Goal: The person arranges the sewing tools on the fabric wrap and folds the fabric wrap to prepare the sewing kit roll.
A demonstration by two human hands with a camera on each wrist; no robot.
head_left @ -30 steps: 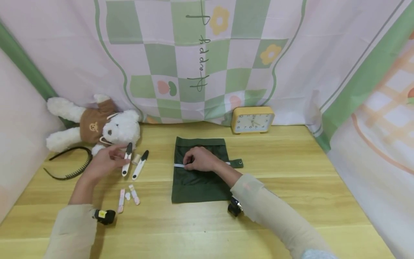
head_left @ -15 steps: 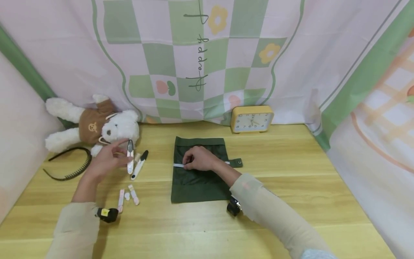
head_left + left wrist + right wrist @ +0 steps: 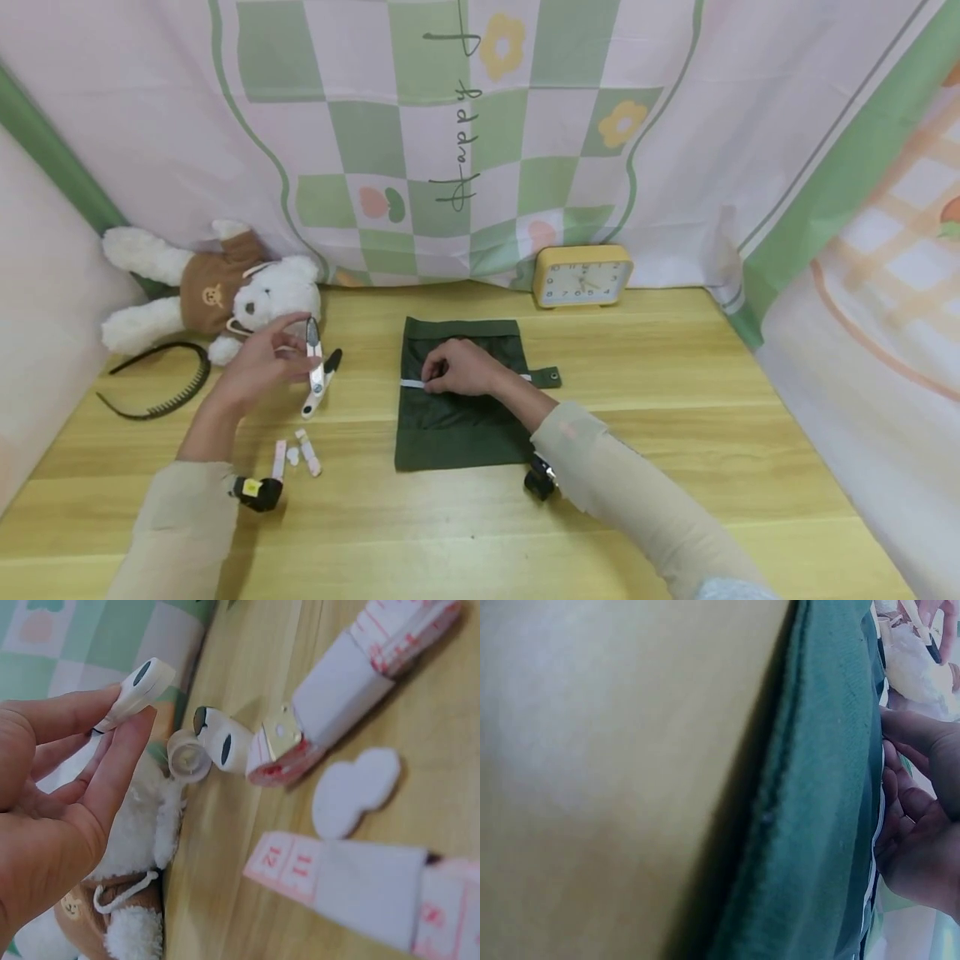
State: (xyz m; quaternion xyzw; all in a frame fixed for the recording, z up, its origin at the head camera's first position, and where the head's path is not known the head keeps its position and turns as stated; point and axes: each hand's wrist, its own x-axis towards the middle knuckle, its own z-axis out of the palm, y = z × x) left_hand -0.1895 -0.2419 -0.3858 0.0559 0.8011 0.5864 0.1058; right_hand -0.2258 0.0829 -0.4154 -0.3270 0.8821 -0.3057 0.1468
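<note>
My left hand (image 3: 258, 367) pinches white thread snips with a dark tip (image 3: 314, 367) between thumb and fingers, raised above the table. In the left wrist view, the snips' rounded white end (image 3: 142, 690) pokes out past the fingertips. A second pair of thread snips (image 3: 308, 409) lies just beneath, partly covered by the held pair. Beside it is a small clear spool (image 3: 187, 757). On a dark green cloth organizer (image 3: 450, 450), spread flat, my right hand (image 3: 465, 367) pinches the white elastic band (image 3: 412, 384) running across it.
Two folded measuring tapes (image 3: 341, 690) and a white lobed piece (image 3: 352, 791) lie nearer the front left. A black headband (image 3: 180, 400) and a plush dog (image 3: 217, 287) are at the far left. A yellow clock (image 3: 583, 277) stands at the back by the curtain.
The left hand has moved a little right with the thread snips, which now overlap the second pair. The right hand keeps its place on the elastic band.
</note>
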